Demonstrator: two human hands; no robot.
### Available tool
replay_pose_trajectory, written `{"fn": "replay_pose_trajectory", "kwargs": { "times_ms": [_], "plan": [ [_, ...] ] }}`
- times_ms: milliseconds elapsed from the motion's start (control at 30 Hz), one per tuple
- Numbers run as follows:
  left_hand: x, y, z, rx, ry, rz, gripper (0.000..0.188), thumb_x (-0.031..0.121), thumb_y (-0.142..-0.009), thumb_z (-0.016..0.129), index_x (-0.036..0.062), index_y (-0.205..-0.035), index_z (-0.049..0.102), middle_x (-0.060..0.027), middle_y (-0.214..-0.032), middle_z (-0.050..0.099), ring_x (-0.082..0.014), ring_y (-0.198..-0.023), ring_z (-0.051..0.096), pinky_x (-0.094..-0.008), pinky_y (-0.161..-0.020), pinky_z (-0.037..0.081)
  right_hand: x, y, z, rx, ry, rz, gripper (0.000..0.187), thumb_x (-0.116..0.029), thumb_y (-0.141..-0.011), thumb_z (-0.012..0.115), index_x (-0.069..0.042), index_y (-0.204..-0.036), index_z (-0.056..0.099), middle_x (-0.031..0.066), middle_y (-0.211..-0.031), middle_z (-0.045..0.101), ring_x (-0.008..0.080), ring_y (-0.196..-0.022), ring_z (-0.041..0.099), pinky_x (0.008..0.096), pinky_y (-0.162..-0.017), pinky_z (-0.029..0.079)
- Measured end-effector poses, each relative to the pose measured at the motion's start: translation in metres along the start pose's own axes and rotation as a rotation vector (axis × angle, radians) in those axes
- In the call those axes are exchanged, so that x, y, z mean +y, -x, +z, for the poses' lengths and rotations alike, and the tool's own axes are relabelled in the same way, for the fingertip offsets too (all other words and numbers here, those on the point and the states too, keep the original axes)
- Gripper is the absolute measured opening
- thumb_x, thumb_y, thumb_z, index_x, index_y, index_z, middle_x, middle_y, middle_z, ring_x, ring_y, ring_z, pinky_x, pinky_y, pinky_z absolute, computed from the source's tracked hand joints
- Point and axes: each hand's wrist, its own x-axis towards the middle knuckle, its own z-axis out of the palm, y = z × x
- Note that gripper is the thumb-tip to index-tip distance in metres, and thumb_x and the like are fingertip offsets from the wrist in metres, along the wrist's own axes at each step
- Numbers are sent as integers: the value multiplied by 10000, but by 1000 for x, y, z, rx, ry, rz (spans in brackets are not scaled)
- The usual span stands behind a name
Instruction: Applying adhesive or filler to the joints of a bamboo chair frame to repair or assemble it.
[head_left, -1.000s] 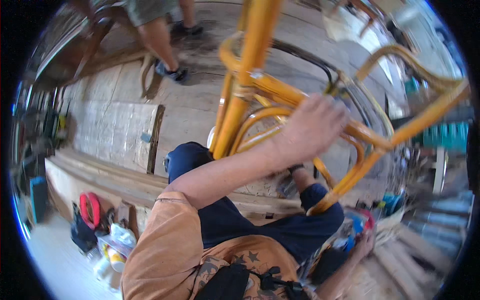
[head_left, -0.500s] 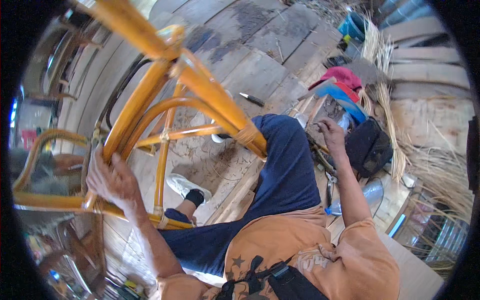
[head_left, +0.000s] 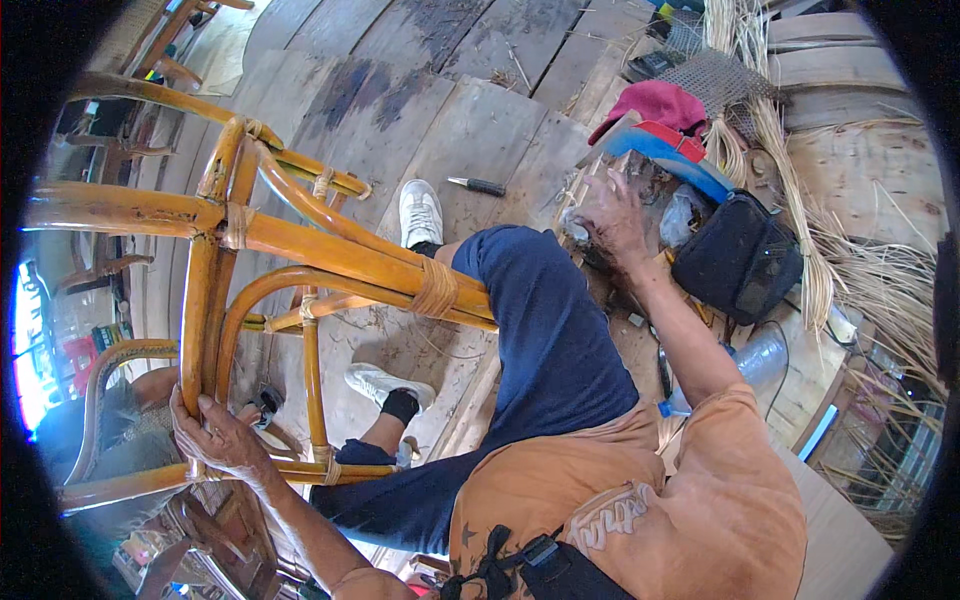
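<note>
A glossy honey-coloured rattan chair frame point(head_left: 350, 250) leans across my lap, one end resting by my raised knee. Strips of cane binding point(head_left: 436, 288) wrap its joints. My left hand point(head_left: 220, 438) is closed round an upright pole at the frame's lower left. To the right of my knee, my right hand point(head_left: 612, 220) reaches over a wooden box point(head_left: 655, 185) of small items, fingers spread. Nothing shows in its grip, though the fingertips are slightly blurred. A clear plastic bag point(head_left: 680, 215) and a black pouch point(head_left: 740, 258) lie beside it.
A black-handled pointed tool point(head_left: 477, 186) lies on the plank floor. A magenta cap point(head_left: 660, 108), bundled cane strands point(head_left: 800, 270) and a plastic bottle point(head_left: 755, 365) are on the right. At the far left, another person's arm point(head_left: 155, 386) shows behind the frame.
The chair frame has swung down and left, its upper pole now lying nearly level. My left hand moved lower with it. My right hand moved left and forward over the box, its fingers spreading.
</note>
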Motion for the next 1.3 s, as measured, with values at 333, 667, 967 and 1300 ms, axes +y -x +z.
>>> {"fn": "replay_pose_trajectory", "kwargs": {
  "times_ms": [333,667,967,1300],
  "plan": [
    [-4,0,3,53,-16,60,346,208,-897,524,-8,-1162,577,-183,-1092,609,-345,-974,560,-461,-889,396,24,-4,5,-259,-160,37,175,-248,-765,657,-203,-926,705,61,-1311,483,353,-1273,347,460,-1000,347],
    [-2,4,-4,44,-32,29,326,150,-848,578,-5,-1135,590,-169,-1065,618,-338,-955,565,-446,-876,410,22,-12,-14,-194,-850,445,237,-214,-807,623,4,-898,635,118,-842,624,240,-807,580,323,-769,451],
    [24,-14,-12,-87,147,-54,440,158,-677,676,107,-1104,580,-62,-1041,594,-256,-969,541,-414,-857,360,20,-28,-111,166,-1206,461,174,-169,-902,587,-79,-1049,570,-3,-805,578,89,-670,545,220,-562,432],
    [1,14,-6,200,283,34,386,210,-772,548,66,-1130,560,-73,-1168,534,-255,-1130,473,-402,-950,339,-368,-155,-235,-486,-1424,-476,92,-70,-872,606,-32,-928,543,50,-783,524,127,-647,505,251,-560,437]
  ]
}}
